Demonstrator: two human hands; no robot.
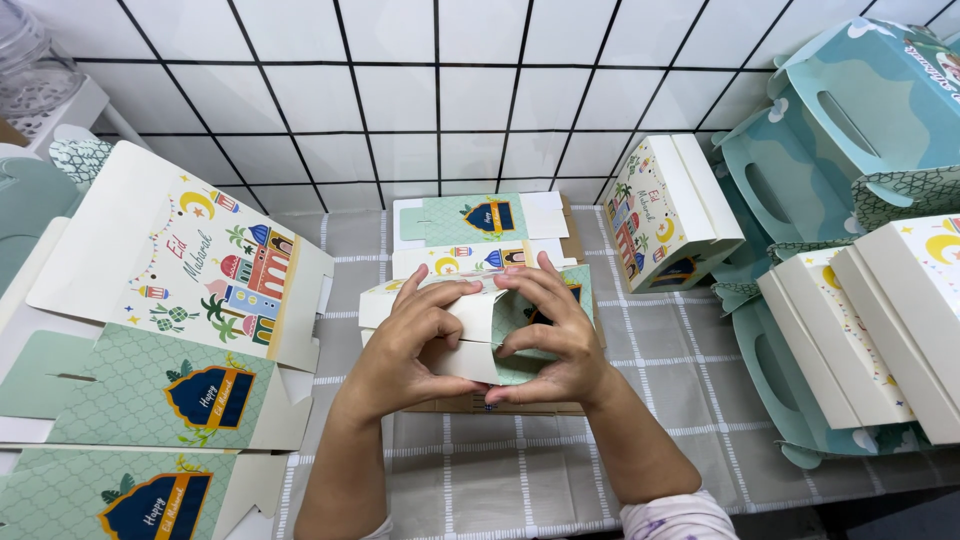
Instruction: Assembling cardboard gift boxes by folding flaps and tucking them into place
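Both hands at the middle of the surface (640,400), over a grey checked cloth; left hand (405,350) and right hand (550,335) closed from either side on a half-folded paper box (478,325), cream outside with a pale green patterned panel showing between the fingers; left grip pinching the cream flap with thumb below and fingers curled over the top; right grip pressed on the green panel, fingers bent across it, thumb tucked under; box held just above a stack of flat box blanks (480,225) lying toward the tiled wall (400,80); fingertips of the two hands almost touching over the fold.

To the left, a pile of unfolded printed blanks (170,300), cream and green with a dark blue arch motif and small coloured buildings, overlapping one another down to the near edge; just right of the hands, a finished upright box (670,210) tilted against the wall; farther right, a cluster of folded green boxes with handle cut-outs (840,130) and cream boxes (880,320) laid on their sides, touching each other.
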